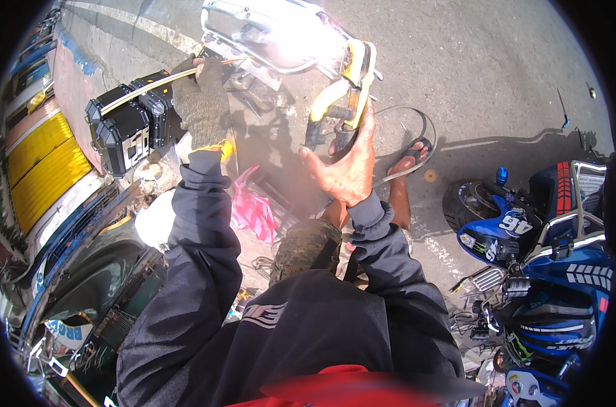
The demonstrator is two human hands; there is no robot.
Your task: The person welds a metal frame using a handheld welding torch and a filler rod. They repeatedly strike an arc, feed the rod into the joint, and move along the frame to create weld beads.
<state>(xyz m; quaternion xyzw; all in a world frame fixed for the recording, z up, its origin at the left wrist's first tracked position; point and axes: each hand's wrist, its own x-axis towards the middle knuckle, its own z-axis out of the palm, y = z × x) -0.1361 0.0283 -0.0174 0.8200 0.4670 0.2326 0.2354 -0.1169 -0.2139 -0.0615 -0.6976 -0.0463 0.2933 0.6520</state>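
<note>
My left hand (pixel 203 102), in a grey knit glove with a yellow cuff, is closed around a long thin tan rod (pixel 142 89). The rod slants from the black cases toward a shiny metal frame (pixel 233 30). In my bare right hand (pixel 352 166) is the black end of a yellow-and-black tool (pixel 331 98); the thumb stands apart and part of the grip is hidden. The tool's upper end is beside the frame. White glare (pixel 304 44) covers the frame's right part, so I cannot tell whether they touch.
Two black hard cases (pixel 128 122) stand at the left. A pink-and-white striped plastic bag (pixel 253 207) lies below my hands. A blue motorcycle (pixel 531 244) is at the right, and a grey strap or hose (pixel 426 146) loops by a sandalled foot (pixel 413 152).
</note>
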